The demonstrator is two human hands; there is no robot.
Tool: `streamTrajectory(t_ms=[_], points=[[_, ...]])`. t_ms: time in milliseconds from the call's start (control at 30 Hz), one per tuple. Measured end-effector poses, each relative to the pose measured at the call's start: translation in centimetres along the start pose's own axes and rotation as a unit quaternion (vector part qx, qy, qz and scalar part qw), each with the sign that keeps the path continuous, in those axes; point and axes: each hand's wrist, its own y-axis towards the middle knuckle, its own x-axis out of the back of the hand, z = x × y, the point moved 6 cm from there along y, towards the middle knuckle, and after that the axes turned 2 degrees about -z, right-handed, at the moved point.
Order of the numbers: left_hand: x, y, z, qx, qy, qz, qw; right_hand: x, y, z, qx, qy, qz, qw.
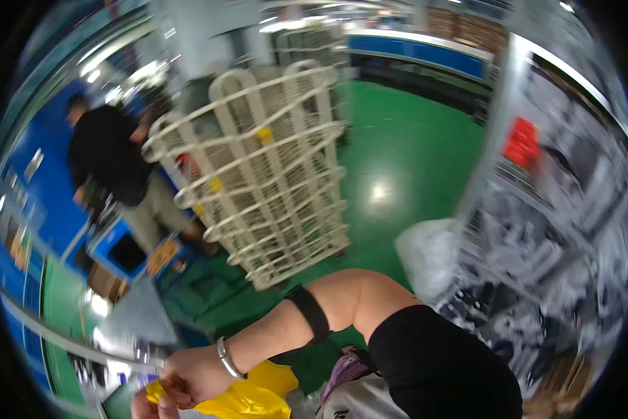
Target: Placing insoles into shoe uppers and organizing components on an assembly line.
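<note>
My right arm, in a black short sleeve with a black band below the elbow and a silver bracelet, reaches across to the lower left. My right hand (196, 377) is closed on a yellow plastic bag (254, 394), which hangs crumpled below the wrist. Close beside it, at the lower edge, fingers that look like my left hand (146, 405) pinch a yellow bit of the bag. The rest of that hand is cut off by the picture's edge.
A tall pale cage trolley (275, 167) stands ahead on the green floor (390, 140). To its left, a person in black (111, 150) works beside blue equipment. Racks (523, 230) on the right hold clear-wrapped goods and a red item (521, 142). A white plastic bundle (429, 257) bulges beside them.
</note>
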Motion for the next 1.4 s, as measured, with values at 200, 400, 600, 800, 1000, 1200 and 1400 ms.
streamTrajectory(t_ms=[200, 400, 600, 800, 1000, 1200, 1400], points=[[-10.2, -3.8, -4.8, -0.366, -0.074, -0.035, 0.927, 7.5, -13.6, 15.1, -0.037, -0.311, -0.194, 0.930], [-30.8, -9.4, -0.7, 0.208, -0.326, 0.386, 0.837, 10.0, -25.0, 28.5, -0.043, -0.278, -0.356, 0.891], [-48.4, -13.2, -12.1, -0.009, -0.386, 0.503, 0.773, 13.6, -39.6, 43.0, 0.026, -0.430, -0.519, 0.738], [-62.2, -20.2, -21.2, 0.040, -0.423, 0.571, 0.702, 8.4, -56.6, 54.7, 0.062, -0.496, -0.665, 0.555], [-74.4, -25.3, -25.0, -0.073, -0.424, 0.505, 0.748, -1.6, -71.7, 51.7, 0.078, -0.362, -0.828, 0.421], [-83.4, -25.3, -23.4, -0.154, -0.376, 0.425, 0.809, -12.4, -76.9, 45.8, 0.103, -0.305, -0.894, 0.310], [-86.0, -24.7, -23.1, -0.099, -0.411, 0.424, 0.801, -16.6, -77.4, 39.2, 0.129, -0.210, -0.939, 0.238]])
